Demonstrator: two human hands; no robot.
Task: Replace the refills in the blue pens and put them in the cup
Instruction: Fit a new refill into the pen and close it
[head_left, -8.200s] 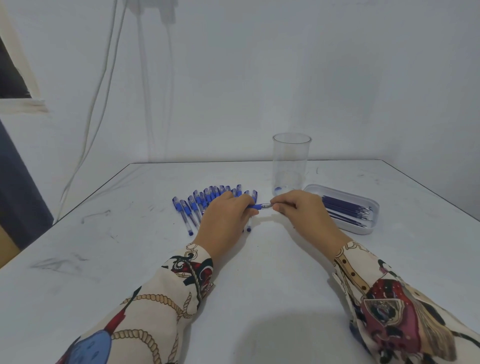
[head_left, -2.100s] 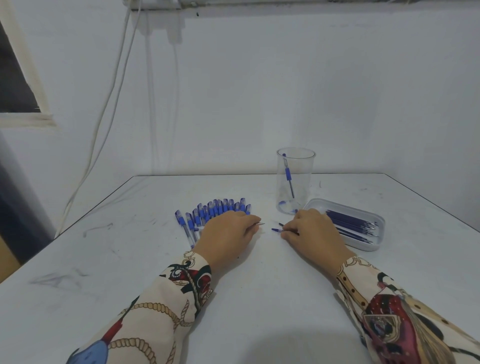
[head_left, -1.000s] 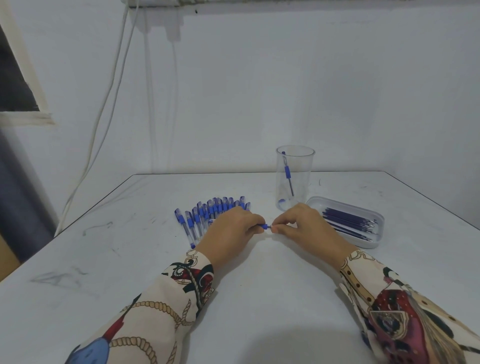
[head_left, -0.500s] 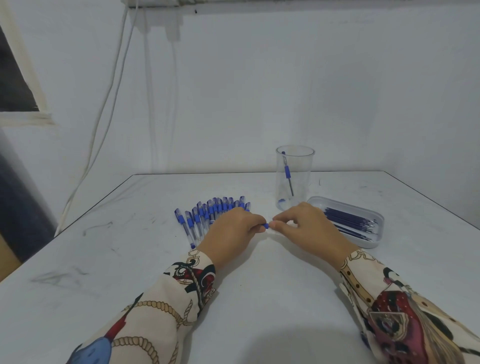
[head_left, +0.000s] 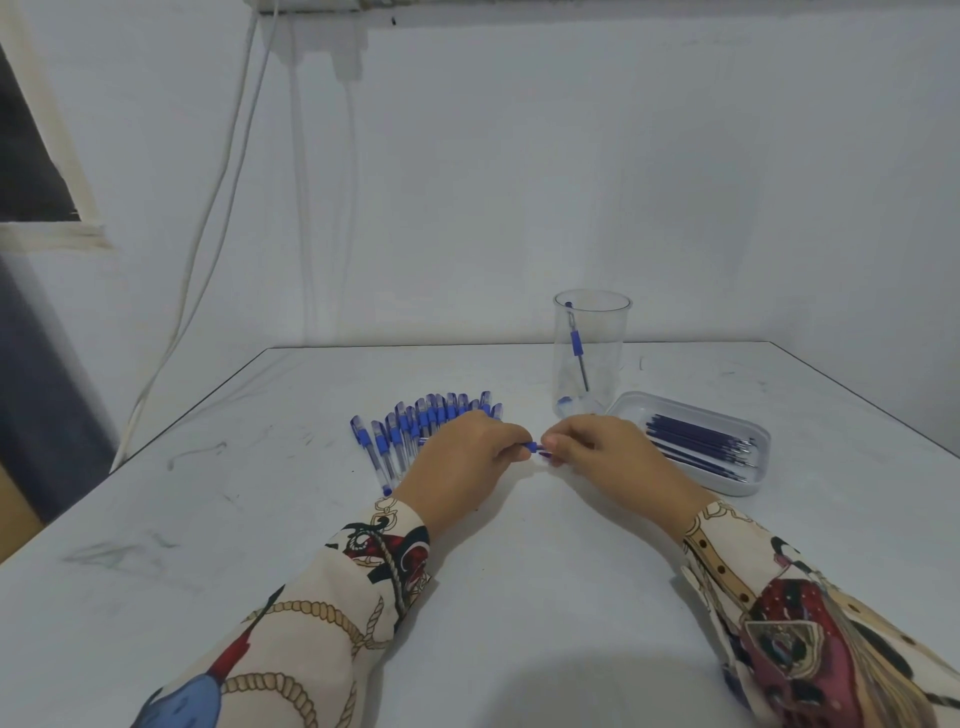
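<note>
On the left of the white table (head_left: 156, 519) lies a row of blue pens (head_left: 415, 426), side by side, waiting their turn. Just in front of them is the left hand (head_left: 457, 467). Its fingers are curled tight and pinch a small blue pen piece (head_left: 531, 447) that pokes out toward the middle. The right hand (head_left: 608, 457) meets it there. Its fingers are curled too, and they pinch something dark at the very tip, but it is too small to tell what. The two hands almost touch.

Behind the right hand stands the clear cup (head_left: 592, 358). One finished pen (head_left: 576, 348) leans inside it. To the right of the cup sits a white tray (head_left: 737, 486) with dark refills (head_left: 696, 449) lying in it.

I think this is the step where a pen gets pulled or twisted apart, or put back together. I cannot tell which. One pen looks done and many are left. The next move needs a steady pinch from both hands, kept in a straight line, since the parts are thin and could slip or bend
</note>
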